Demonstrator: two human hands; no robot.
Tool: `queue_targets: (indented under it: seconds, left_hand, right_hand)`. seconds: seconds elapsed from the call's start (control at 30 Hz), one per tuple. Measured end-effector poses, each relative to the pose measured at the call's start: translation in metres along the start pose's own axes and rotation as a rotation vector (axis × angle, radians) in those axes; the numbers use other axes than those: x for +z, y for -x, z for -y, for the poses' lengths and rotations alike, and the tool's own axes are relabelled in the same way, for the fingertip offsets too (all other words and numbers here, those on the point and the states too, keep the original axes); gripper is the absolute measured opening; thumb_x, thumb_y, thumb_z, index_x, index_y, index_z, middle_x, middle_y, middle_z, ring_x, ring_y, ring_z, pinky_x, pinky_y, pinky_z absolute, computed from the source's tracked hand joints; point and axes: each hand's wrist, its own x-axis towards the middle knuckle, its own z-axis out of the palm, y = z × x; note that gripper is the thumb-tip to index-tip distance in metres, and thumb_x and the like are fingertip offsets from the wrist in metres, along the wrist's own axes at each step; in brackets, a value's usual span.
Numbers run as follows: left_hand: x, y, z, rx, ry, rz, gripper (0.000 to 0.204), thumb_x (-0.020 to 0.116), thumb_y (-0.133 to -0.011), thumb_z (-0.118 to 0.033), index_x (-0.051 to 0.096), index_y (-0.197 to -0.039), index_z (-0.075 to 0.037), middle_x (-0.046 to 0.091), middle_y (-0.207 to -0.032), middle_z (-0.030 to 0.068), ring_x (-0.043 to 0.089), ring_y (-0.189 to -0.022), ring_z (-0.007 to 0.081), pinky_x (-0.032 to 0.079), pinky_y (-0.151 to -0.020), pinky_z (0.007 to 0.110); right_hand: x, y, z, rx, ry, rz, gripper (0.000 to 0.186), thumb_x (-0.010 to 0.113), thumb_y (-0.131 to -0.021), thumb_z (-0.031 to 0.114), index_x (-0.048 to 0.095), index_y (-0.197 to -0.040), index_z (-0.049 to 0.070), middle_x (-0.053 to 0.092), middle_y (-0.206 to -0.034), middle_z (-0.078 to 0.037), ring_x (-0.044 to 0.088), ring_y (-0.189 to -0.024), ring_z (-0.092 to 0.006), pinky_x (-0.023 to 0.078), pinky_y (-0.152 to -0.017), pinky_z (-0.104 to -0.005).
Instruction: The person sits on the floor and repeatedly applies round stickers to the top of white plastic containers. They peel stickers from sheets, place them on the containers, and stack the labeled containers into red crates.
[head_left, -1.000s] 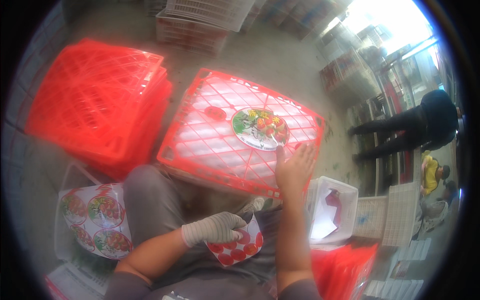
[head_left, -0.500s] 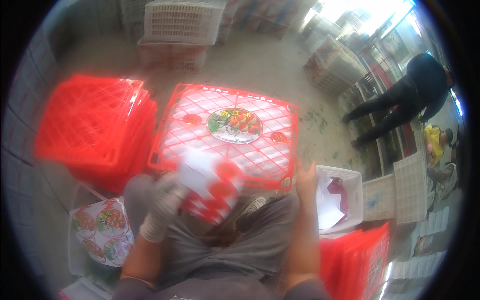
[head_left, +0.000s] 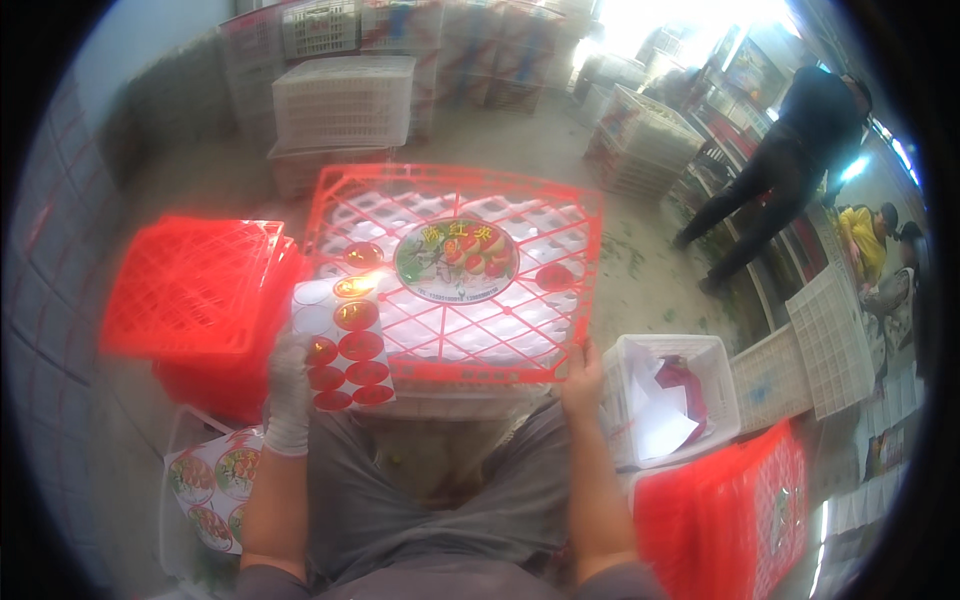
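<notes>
In my gloved left hand (head_left: pixel 289 390) is a sheet of round red-and-gold stickers (head_left: pixel 347 345), with some bare white spots at its top. The sheet overlaps the near left corner of a red plastic lattice lid (head_left: pixel 459 369). My bare right hand (head_left: pixel 582 383) grips the lid's near right corner. On the lid sit a large oval label (head_left: pixel 456 261) with printed fruit and smaller round red stickers (head_left: pixel 554 277) on both sides of it. White padding shows through the lattice, and part of a pale crate (head_left: pixel 465 403) shows below the lid's near edge.
Red lids are stacked at left (head_left: pixel 195 285) and lower right (head_left: pixel 715 510). Larger fruit labels (head_left: pixel 215 485) lie by my left forearm. A white bin (head_left: pixel 625 400) holds paper scraps. Pale crates (head_left: pixel 345 100) stand behind. A person in dark clothes (head_left: pixel 790 150) bends at far right.
My left hand moved left and down with the sticker sheet, which now hangs steadier. My right hand has closed on the lid's corner. The head view has shifted slightly.
</notes>
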Motion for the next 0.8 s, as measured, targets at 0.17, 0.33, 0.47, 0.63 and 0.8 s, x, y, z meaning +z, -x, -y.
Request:
queue_targets:
  seconds: [0.17, 0.33, 0.47, 0.63, 0.8]
  left_hand:
    - [0.003, 0.016, -0.007, 0.121, 0.021, 0.001, 0.022, 0.050, -0.096, -0.016, 0.062, -0.110, -0.004, 0.061, -0.089, -0.0003, 0.056, -0.082, 0.0083, 0.048, -0.072, 0.027]
    - [-0.029, 0.009, 0.023, 0.828, -0.358, 0.019, 0.026, 0.049, -0.100, -0.021, 0.060, -0.117, -0.005, 0.061, -0.102, 0.0040, 0.058, -0.096, 0.0136, 0.048, -0.086, 0.032]
    - [-0.023, 0.018, 0.005, 0.155, 0.669, 0.526, 0.031, 0.048, -0.101, -0.024, 0.058, -0.124, -0.005, 0.061, -0.113, 0.0075, 0.058, -0.108, 0.0192, 0.046, -0.098, 0.037]
    - [0.042, 0.039, -0.012, 0.172, 0.575, 0.533, 0.042, 0.044, -0.102, -0.026, 0.053, -0.132, 0.001, 0.058, -0.126, 0.0124, 0.055, -0.116, 0.0214, 0.040, -0.104, 0.038]
    - [0.060, 0.031, 0.046, 0.035, 0.383, 0.496, 0.031, 0.043, -0.101, -0.019, 0.059, -0.119, 0.000, 0.062, -0.110, 0.0105, 0.058, -0.102, 0.0198, 0.044, -0.093, 0.035]
  right_hand:
    - [-0.013, 0.002, 0.011, -0.053, -0.193, -0.064, 0.040, 0.053, -0.100, 0.020, 0.047, -0.132, -0.003, 0.062, -0.110, -0.010, 0.058, -0.101, -0.0172, 0.045, -0.091, -0.0309]
    - [-0.036, 0.024, 0.065, 0.006, -0.147, -0.074, 0.046, 0.066, -0.093, 0.017, 0.049, -0.132, 0.000, 0.061, -0.108, -0.006, 0.059, -0.098, -0.0137, 0.048, -0.087, -0.0275]
    - [-0.106, 0.054, 0.119, -0.156, -0.307, -0.215, 0.056, 0.072, -0.087, 0.006, 0.044, -0.134, -0.002, 0.060, -0.091, -0.001, 0.055, -0.069, -0.0067, 0.046, -0.057, -0.0205]
    - [-0.284, 0.113, 0.185, -0.426, -0.226, -0.551, 0.040, 0.060, -0.094, 0.007, 0.050, -0.132, -0.001, 0.056, -0.084, 0.003, 0.051, -0.069, -0.0034, 0.046, -0.061, -0.0186]
    - [-0.470, 0.222, 0.215, -0.062, -0.276, -0.932, 0.025, 0.059, -0.096, 0.019, 0.061, -0.116, 0.003, 0.068, -0.107, -0.008, 0.067, -0.091, -0.0196, 0.054, -0.081, -0.0319]
